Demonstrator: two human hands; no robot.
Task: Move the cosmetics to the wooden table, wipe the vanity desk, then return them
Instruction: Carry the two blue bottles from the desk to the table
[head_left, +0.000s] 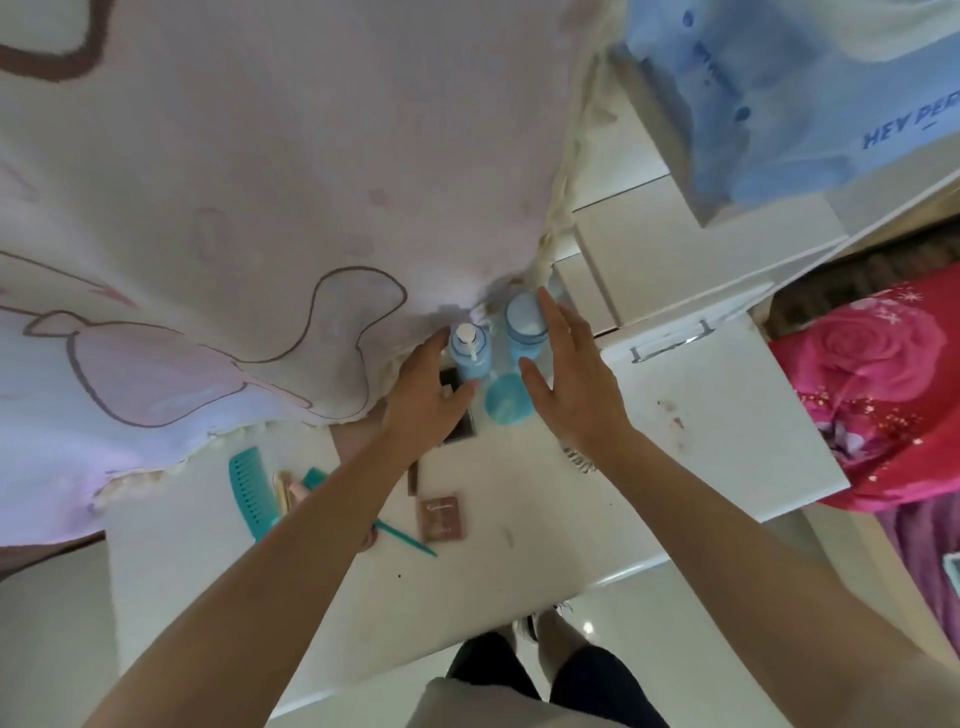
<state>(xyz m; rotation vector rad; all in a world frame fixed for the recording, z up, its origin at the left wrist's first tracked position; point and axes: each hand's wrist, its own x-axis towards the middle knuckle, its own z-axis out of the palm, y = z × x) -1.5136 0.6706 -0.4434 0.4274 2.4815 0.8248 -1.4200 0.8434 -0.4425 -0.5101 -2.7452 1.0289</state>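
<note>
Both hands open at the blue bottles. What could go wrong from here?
1. Pump bottle, capped bottle and small jar stand crowded between the left hand and right hand; gripping one may topple a neighbour.
2. The draped cloth hangs right behind the bottles; lifting could snag it.

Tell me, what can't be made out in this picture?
All in the head view:
- Back of the desk: hidden by the hanging blanket.
- Dark square thing: mostly covered by the left hand, so I cannot tell what it is.
- Lettering on the bag: cut off by the right edge.
- Labels on the pump bottle and capped bottle: too blurred to read.
</note>
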